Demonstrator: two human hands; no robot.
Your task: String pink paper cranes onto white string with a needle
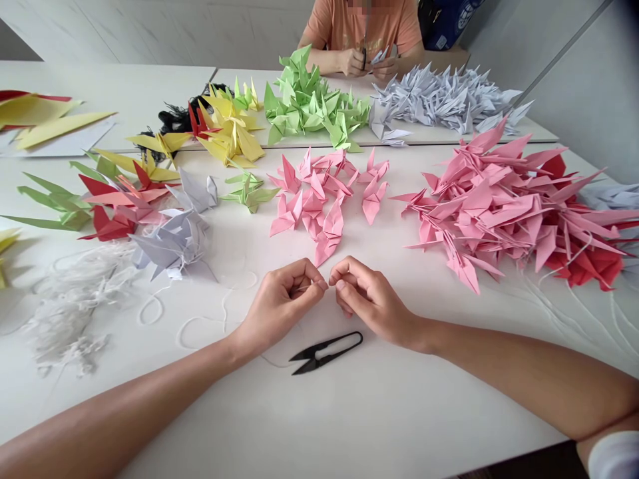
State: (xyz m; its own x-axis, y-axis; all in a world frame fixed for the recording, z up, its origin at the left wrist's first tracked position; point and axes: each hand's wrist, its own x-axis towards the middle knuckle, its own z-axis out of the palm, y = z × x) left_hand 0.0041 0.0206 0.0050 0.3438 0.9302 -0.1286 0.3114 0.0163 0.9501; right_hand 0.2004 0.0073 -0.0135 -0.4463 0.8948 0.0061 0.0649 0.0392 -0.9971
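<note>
My left hand (285,296) is closed in a pinch, with a thin strand of white thread showing between its curled fingers. Its fingertips almost meet those of my right hand (372,299), also pinched; whatever is in that pinch is too small to make out. Loops of white thread (224,313) lie on the table left of my left wrist. Below both hands rest black thread snips (327,352), blades pointing left. Just beyond my fingertips sits a loose group of pink paper cranes (313,199).
A big heap of pink cranes (489,199) lies right, with red ones under it. Green cranes (309,100), pale blue cranes (444,96) and yellow cranes (232,133) are farther back. White thread bundles (74,299) lie left. Across the table, a person (364,40) handles pale paper.
</note>
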